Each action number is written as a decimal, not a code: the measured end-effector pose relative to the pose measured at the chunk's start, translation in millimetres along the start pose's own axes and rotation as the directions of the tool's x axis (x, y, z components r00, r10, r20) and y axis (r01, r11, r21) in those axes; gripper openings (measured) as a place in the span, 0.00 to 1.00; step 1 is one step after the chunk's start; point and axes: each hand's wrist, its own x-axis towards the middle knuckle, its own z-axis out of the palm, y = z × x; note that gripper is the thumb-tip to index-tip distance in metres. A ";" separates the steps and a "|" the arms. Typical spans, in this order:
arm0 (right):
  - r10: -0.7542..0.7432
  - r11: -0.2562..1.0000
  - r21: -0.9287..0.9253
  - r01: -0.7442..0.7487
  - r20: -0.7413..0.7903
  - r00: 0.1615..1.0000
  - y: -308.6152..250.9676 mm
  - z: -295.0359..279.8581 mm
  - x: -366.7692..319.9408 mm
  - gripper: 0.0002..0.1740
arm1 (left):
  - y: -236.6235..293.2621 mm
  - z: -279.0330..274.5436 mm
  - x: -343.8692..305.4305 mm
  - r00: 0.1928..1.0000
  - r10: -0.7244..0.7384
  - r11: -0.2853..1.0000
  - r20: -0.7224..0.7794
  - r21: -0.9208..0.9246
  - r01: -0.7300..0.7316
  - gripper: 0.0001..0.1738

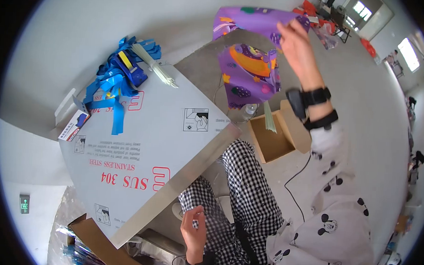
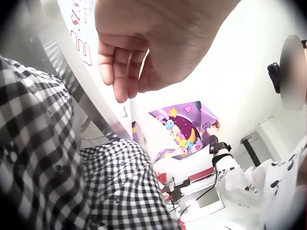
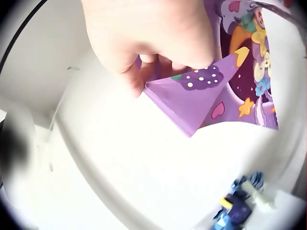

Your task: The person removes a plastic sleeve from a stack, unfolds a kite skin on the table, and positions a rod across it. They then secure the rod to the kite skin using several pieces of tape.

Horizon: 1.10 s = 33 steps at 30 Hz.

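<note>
My right hand (image 1: 298, 46), raised beyond the table's right corner, pinches a corner of a thin purple sheet (image 1: 254, 19) with cartoon prints. In the right wrist view, thumb and fingers (image 3: 136, 79) grip its folded corner, and the rest spreads away to the right. Below it in the head view is another purple printed piece (image 1: 244, 89), its lower end over pale thin sticks (image 1: 269, 118). My left hand (image 1: 193, 229) is held over the lap near the table's front edge, fingers loosely bent, with nothing in them.
A table (image 1: 140, 153) wrapped in printed film carries blue ribbons (image 1: 117, 123), a blue tape dispenser (image 1: 132, 70), a bundle of pale sticks (image 1: 153, 63) and a small box (image 1: 74, 124). An open cardboard box (image 1: 270, 156) and a clear bottle (image 1: 250, 110) are right of it.
</note>
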 end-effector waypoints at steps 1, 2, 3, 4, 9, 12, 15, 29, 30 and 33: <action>0.032 0.999 -0.030 -0.031 0.005 0.999 -17.7 35.2 -26.4 0.07 | 5.7 -1.7 -3.7 0.999 -0.037 0.990 0.001 -0.135 0.036 0.10; 0.065 0.996 -0.061 -0.065 0.006 0.998 -32.5 66.2 -59.1 0.07 | 13.8 -2.0 -7.2 0.997 -0.073 0.961 0.011 -0.267 0.073 0.11; 0.184 0.981 -0.073 -0.180 0.064 0.981 -41.5 86.1 -98.9 0.04 | 20.7 -3.4 -8.4 0.995 -0.101 0.915 0.022 -0.391 0.101 0.12; 0.332 0.939 -0.098 -0.330 0.009 0.943 -43.9 101.9 -142.5 0.13 | 31.0 -11.1 -10.3 0.987 -0.101 0.867 0.126 -0.475 0.149 0.25; 0.566 0.785 0.018 -0.620 0.388 0.727 -37.3 181.9 -319.1 0.18 | 30.8 -13.3 -25.3 0.980 0.066 0.304 0.188 -0.939 0.160 0.32; 0.720 0.624 0.219 -0.751 0.214 0.660 -17.7 210.2 -387.5 0.11 | 20.4 -25.8 -44.6 0.977 -0.211 0.347 0.039 -0.931 0.112 0.20; 0.852 0.469 0.220 -0.855 0.142 0.504 2.7 201.9 -423.4 0.07 | -2.1 -36.5 -59.5 0.906 -0.424 0.424 0.001 -0.883 0.200 0.15; 0.912 0.340 0.292 -0.894 0.129 0.389 26.7 208.5 -440.6 0.09 | -35.1 -39.7 -119.1 0.856 -0.418 0.546 0.303 -0.670 0.503 0.14; 0.914 0.321 0.284 -0.904 0.159 0.374 23.9 208.0 -438.2 0.08 | -33.4 -38.7 -116.3 0.867 -0.406 0.575 0.290 -0.656 0.489 0.13; 0.904 0.349 0.198 -0.916 0.184 0.385 13.5 206.5 -431.5 0.10 | -27.5 -33.8 -109.3 0.905 -0.369 0.629 0.212 -0.660 0.411 0.14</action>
